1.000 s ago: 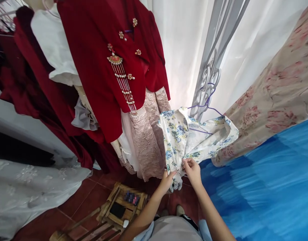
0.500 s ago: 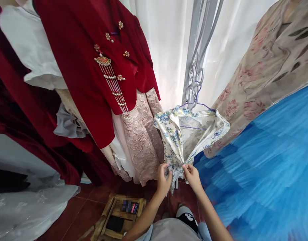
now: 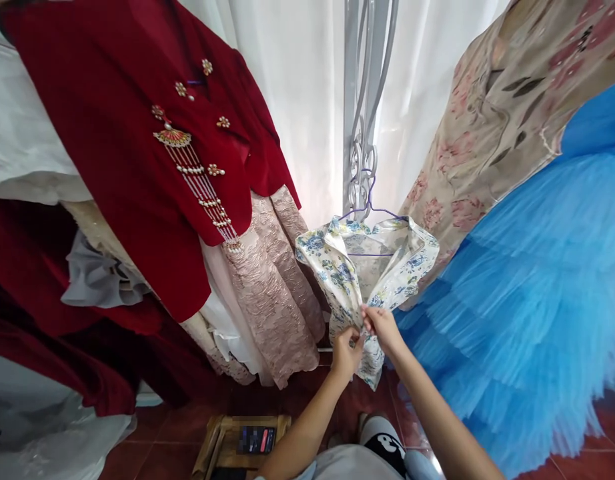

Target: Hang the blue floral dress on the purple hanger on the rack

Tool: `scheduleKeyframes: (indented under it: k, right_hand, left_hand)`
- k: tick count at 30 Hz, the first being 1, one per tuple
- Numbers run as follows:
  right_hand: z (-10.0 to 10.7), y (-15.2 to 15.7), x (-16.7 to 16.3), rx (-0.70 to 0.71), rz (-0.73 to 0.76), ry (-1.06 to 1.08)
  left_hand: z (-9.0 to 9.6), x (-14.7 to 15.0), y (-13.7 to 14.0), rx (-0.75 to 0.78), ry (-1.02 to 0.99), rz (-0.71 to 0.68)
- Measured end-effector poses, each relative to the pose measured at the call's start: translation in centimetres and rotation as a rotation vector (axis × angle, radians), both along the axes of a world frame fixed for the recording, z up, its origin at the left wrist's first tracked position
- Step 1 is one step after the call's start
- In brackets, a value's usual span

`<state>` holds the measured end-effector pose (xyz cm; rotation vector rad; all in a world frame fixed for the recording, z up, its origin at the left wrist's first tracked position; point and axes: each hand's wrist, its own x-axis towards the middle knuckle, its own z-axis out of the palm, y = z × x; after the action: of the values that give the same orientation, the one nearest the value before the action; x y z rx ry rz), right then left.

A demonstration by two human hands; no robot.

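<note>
My left hand (image 3: 347, 352) and right hand (image 3: 382, 327) grip the floral blouse (image 3: 342, 272) by its front, hanging on the purple hanger (image 3: 370, 254); one hard tug could slide a shoulder off!

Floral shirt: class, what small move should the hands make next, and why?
Perhaps draw the floral shirt closed: it gapes open above the right hand, which pinches its front, and the left hand is close below.

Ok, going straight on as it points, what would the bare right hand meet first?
The right hand would first meet the white, blue-flowered cloth shirt, which it touches at the front; depth beyond is hard to judge.
</note>
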<state>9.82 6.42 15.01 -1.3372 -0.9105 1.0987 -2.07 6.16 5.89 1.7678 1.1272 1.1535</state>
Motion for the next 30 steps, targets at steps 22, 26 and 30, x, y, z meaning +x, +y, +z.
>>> scheduleKeyframes:
  k: [22,26,30]
  right_hand:
    - [15.1,7.5,1.2,0.571,-0.110,-0.251]
    - [14.9,7.4,2.0,0.552,-0.128,-0.447]
    - [13.6,8.1,2.7,0.525,-0.125,-0.400]
  left_hand:
    - [24.8,-1.1,11.7,0.717,0.125,-0.109]
    - [30.0,1.3,15.1,0.472,0.382,-0.546]
    - [30.1,2.4,15.6,0.576,0.422,-0.546]
